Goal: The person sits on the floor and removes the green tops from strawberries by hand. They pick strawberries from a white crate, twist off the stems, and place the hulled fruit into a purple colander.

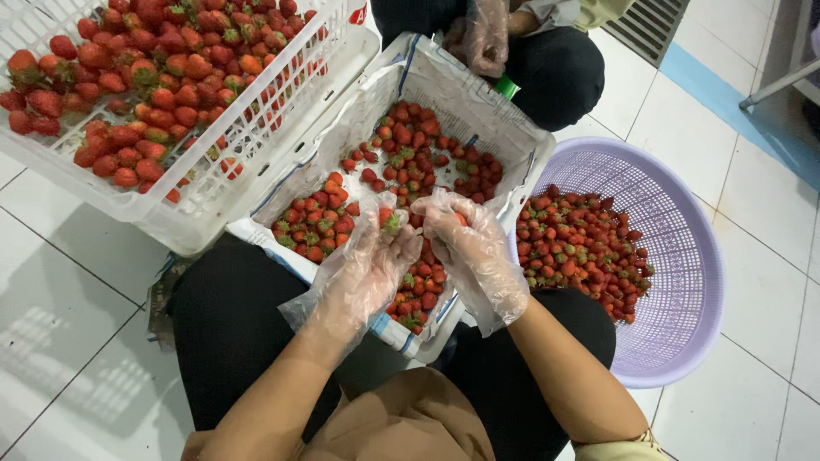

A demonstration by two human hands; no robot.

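My left hand (pixel 376 256) pinches a strawberry (pixel 389 220); right hand (pixel 465 243) grips another (pixel 459 219), both over the box (pixel 478 102) below to catch drops.

White crate (pixel 256 145) cut off top-left; co-worker's gloved hand (pixel 485 38) cropped by the top edge.

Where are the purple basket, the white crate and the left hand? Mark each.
purple basket (pixel 683 256), head view, bare inner wall on its right side.
white crate (pixel 248 145), head view, its near lattice wall.
left hand (pixel 367 265), head view, gloved palm.

a white crate (pixel 256 162) of strawberries beside a purple basket (pixel 683 256) on pale tiles (pixel 68 307).
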